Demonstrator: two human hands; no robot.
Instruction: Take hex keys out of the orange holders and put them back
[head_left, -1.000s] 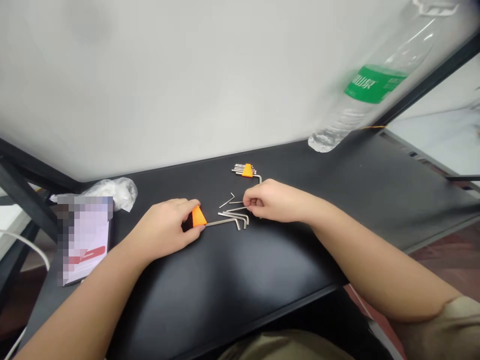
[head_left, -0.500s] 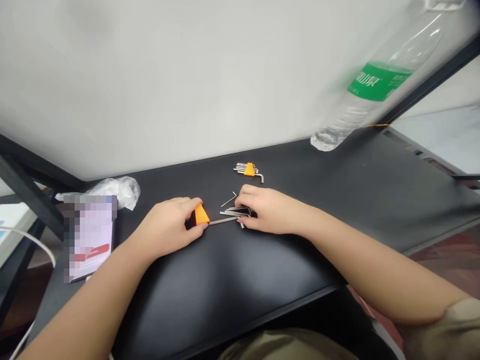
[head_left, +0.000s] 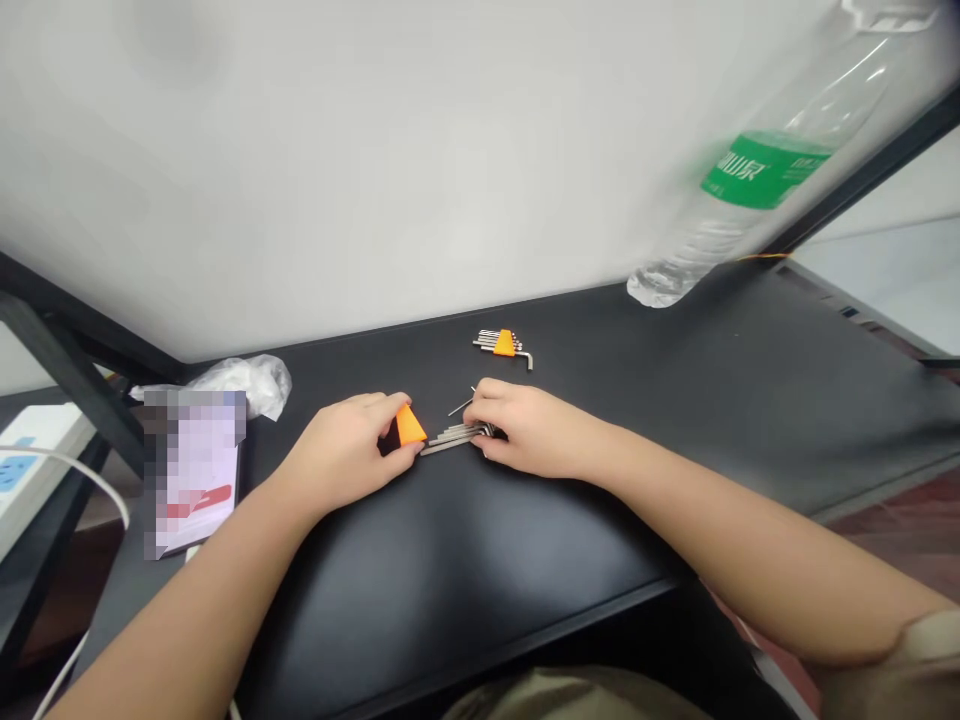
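My left hand (head_left: 349, 448) pinches an orange hex key holder (head_left: 410, 427) between thumb and fingers, low over the black table. Just right of it, my right hand (head_left: 517, 425) closes its fingers around the bent ends of several silver hex keys (head_left: 454, 437). Their long arms point left toward the holder, the lowest one ending close to my left thumb. Beyond my right fingertips lies one thin small hex key (head_left: 460, 403), partly hidden by the hand. Farther back rests a second orange holder (head_left: 505, 343) filled with hex keys.
A large clear bottle with a green label (head_left: 765, 170) stands at the back right against the wall. On the left are a phone (head_left: 199, 480), a crumpled plastic bag (head_left: 251, 383) and a white power strip (head_left: 37, 450). A black frame bar (head_left: 75, 370) rises there.
My right fingers have gathered around the loose hex keys, which now lie closer together. The left hand keeps its grip on the orange holder. The whole view has shifted slightly.
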